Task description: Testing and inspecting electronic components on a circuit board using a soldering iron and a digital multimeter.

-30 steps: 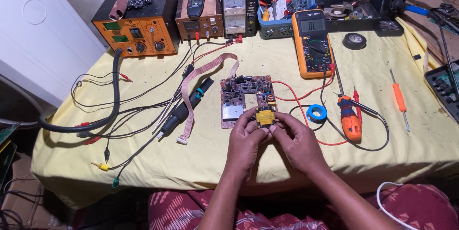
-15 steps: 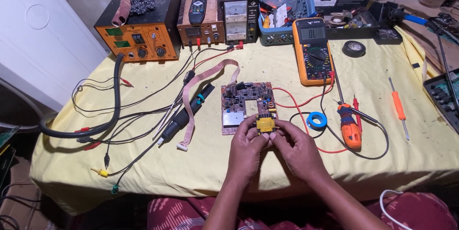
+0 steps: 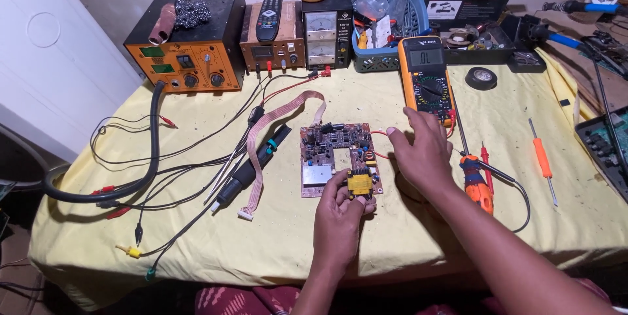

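Observation:
A brown circuit board (image 3: 330,155) lies on the yellow cloth in the middle of the table. My left hand (image 3: 343,213) grips its near right corner, fingers around the yellow transformer (image 3: 360,183). My right hand (image 3: 422,151) hovers open to the right of the board, fingers spread, just below the orange multimeter (image 3: 426,81). Beside it lie the red probe (image 3: 485,159) and an orange-handled tool (image 3: 476,185). A red wire (image 3: 378,133) leaves the board's far right edge.
At the back stand an orange-fronted station (image 3: 190,47), two power supplies (image 3: 297,34), a blue basket (image 3: 383,17) and a black box (image 3: 471,1). A ribbon cable (image 3: 275,138), black leads, a handpiece (image 3: 252,168), black tape (image 3: 481,78) and an orange screwdriver (image 3: 541,158) lie around.
My right hand has left the transformer and moved up and right toward the multimeter. My left hand stays on the board's corner.

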